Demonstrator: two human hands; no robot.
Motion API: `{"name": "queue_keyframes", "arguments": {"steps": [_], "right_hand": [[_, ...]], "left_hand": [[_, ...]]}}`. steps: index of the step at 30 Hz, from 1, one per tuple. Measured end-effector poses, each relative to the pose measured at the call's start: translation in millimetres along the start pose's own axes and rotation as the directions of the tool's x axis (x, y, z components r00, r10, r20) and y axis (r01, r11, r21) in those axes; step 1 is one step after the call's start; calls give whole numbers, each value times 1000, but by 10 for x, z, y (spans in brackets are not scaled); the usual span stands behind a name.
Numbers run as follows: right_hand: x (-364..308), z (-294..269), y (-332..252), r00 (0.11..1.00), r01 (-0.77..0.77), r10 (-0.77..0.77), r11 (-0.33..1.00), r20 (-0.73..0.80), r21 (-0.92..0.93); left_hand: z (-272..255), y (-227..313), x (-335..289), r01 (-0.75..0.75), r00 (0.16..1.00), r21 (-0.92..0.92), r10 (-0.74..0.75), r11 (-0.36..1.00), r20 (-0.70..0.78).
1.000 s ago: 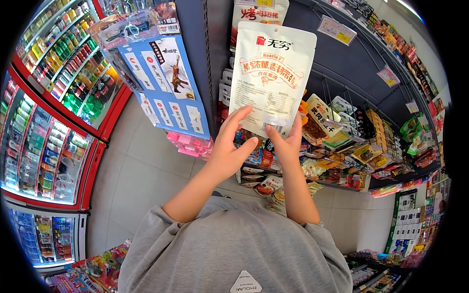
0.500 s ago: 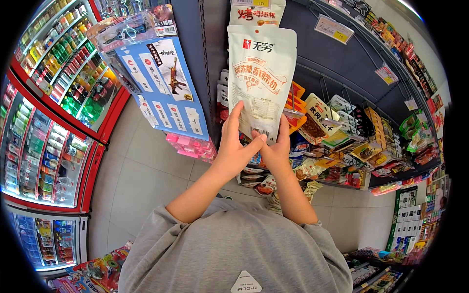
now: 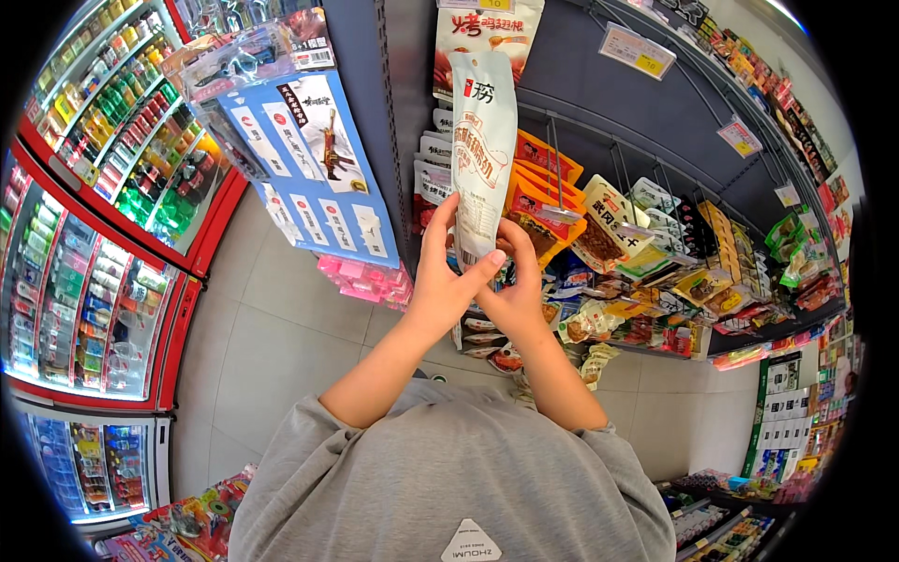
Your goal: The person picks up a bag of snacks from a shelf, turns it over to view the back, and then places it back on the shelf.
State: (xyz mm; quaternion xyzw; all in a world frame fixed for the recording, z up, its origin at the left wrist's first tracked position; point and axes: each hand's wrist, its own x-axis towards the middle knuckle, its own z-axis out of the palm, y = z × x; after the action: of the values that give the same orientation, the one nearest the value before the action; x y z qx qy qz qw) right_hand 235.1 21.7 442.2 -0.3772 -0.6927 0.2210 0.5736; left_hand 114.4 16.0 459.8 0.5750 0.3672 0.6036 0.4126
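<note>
White, glossy plastic makes up the tall pouch (image 3: 484, 150), upright but turned partly side-on in front of the dark rack (image 3: 576, 80), with the left hand (image 3: 440, 286) and right hand (image 3: 518, 300) closed narrowly around its near end — a low hold that seems to steady it while leaving most of its printed face uncovered. Far behind it hangs a white-and-red packet (image 3: 482, 42), while to the right orange packs (image 3: 548, 229) hang in a row below a metal hook (image 3: 555, 164) — presumably so each front stays visible and reachable.
</note>
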Motion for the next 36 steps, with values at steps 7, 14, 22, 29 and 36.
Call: {"name": "queue_keyframes", "arguments": {"steps": [7, 14, 22, 29, 36], "right_hand": [[59, -34, -124, 984, 180, -174, 969, 51, -169], [60, -135, -164, 975, 203, -192, 975, 114, -95], [45, -258, -198, 982, 129, -138, 989, 133, 70], [117, -348, -93, 984, 170, -172, 984, 49, 44], [154, -401, 80, 994, 76, -72, 996, -77, 49]], "left_hand": [[-55, -52, -14, 32, 999, -217, -33, 976, 1], [-70, 10, -16, 66, 998, -331, -57, 941, 35], [-82, 44, -22, 137, 990, -554, -138, 822, 40], [-121, 49, -31, 138, 986, -654, -164, 744, 21], [-217, -5, -7, 175, 970, -764, -243, 621, 24]]}}
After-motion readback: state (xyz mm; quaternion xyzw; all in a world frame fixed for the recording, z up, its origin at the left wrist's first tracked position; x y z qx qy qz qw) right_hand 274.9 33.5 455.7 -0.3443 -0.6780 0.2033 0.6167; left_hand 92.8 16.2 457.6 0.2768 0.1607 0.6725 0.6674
